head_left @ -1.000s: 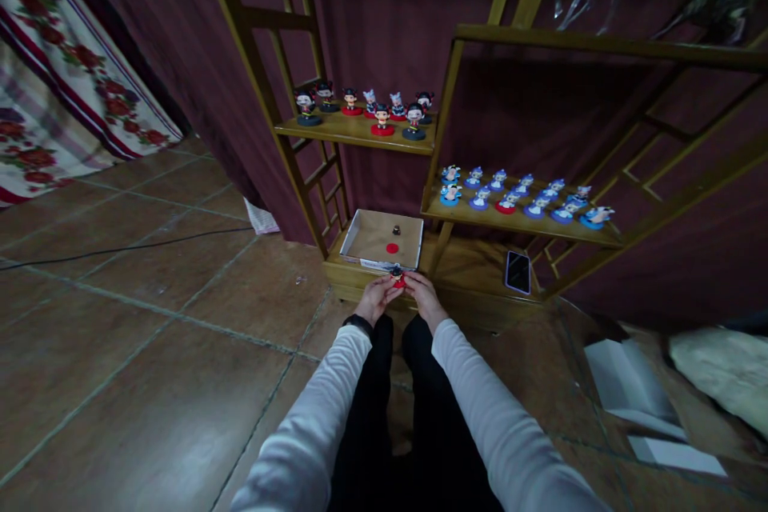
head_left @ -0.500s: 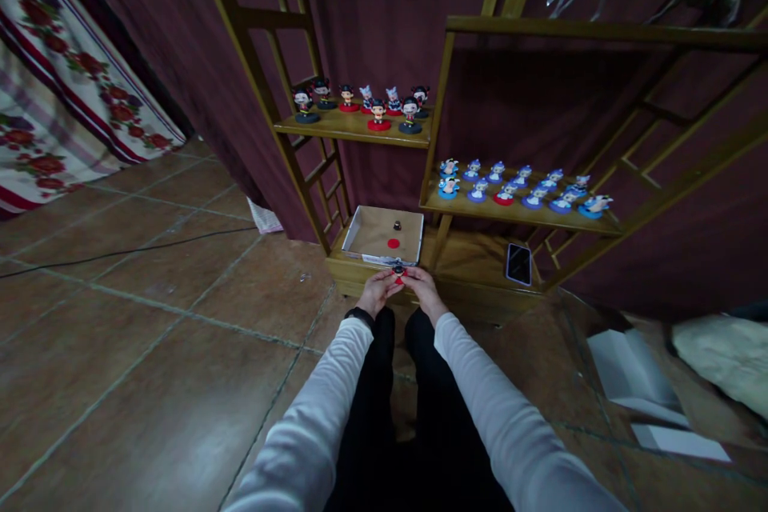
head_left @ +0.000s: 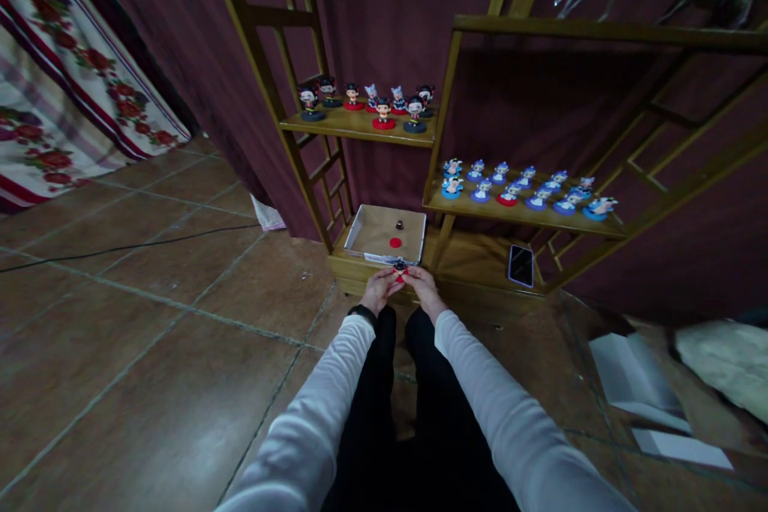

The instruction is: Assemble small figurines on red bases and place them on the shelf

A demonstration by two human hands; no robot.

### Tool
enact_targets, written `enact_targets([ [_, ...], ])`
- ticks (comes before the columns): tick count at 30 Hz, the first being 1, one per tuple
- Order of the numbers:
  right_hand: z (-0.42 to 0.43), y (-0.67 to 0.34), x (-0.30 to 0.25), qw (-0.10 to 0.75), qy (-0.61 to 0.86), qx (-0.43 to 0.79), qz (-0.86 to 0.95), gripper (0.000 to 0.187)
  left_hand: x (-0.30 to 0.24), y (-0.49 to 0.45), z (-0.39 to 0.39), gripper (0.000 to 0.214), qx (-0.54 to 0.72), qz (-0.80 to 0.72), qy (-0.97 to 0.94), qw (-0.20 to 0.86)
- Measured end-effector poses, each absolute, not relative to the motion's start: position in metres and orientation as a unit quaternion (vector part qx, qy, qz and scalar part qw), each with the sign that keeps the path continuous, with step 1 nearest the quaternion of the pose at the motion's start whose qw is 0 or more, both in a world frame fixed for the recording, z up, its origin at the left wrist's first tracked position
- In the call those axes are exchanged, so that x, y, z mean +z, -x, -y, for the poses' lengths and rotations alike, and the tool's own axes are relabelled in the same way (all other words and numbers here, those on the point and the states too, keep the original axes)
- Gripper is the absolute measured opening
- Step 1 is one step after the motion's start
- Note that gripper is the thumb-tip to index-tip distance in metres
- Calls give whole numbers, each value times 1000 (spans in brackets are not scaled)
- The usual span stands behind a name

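Box (head_left: 375,228) open on top, way in over its low front wall from left hand (head_left: 378,290) and right hand (head_left: 423,288). Free room inside, left of red disc (head_left: 395,242) and dark piece (head_left: 399,225). Post (head_left: 442,240) blocks sideways path toward phone (head_left: 521,266); bare board (head_left: 471,258) between them. Figures (head_left: 383,114) crowd upper shelf (head_left: 354,128).

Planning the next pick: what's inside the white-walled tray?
Inside the tray, a red disc and a small dark piece sit apart. The held figurine overlaps the near wall; anything directly behind it is hidden.
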State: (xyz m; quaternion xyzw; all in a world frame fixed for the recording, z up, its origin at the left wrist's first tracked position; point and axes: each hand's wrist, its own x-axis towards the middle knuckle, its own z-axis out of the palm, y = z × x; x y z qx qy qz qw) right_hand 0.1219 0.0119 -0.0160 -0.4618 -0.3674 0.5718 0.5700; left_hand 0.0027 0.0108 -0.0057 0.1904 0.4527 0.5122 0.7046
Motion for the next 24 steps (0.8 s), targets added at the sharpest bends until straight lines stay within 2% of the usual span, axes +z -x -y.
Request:
enact_targets([
  [4,-13,-125,-18,566,468,570,368,33,-5,0,-9,17,508,-423,-210,720],
  [8,-12,-127,-20,574,467,573,353,34,-3,0,-5,37,497,-392,-265,728],
  [11,-11,-128,-21,563,462,587,353,36,-2,-3,-2,48,509,-398,-317,694],
  [24,-7,-135,-12,507,421,659,361,39,-4,-7,-2,40,510,-425,-430,611],
])
